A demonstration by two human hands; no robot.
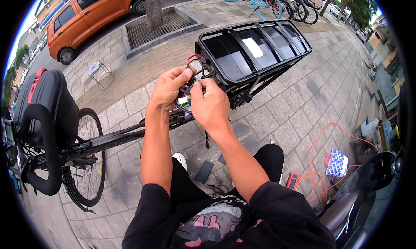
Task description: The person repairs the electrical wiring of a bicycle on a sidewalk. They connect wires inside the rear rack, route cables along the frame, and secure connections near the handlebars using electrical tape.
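In front of me, beside the seat end of a black bicycle (117, 138), both my hands work at a bundle of wires. My left hand (170, 86) pinches dark wires between thumb and forefinger; a red wire (195, 57) loops just above it. Close on its right, my right hand (211, 102) is closed with fingertips on the same bundle, though the exact part it grips is hidden. A white connector (182, 100) hangs below and between the hands, next to a black cable. Just beyond is the black rear rack (245, 45) with a dark box under its bars.
A black case (47, 106) sits on the bicycle's front at left. On the paving near my feet lie a dark phone-like slab (205, 172), a red meter (292, 180), an orange cord (313, 162) and a blue-and-white box (337, 163). A small stool (95, 69) stands far left.
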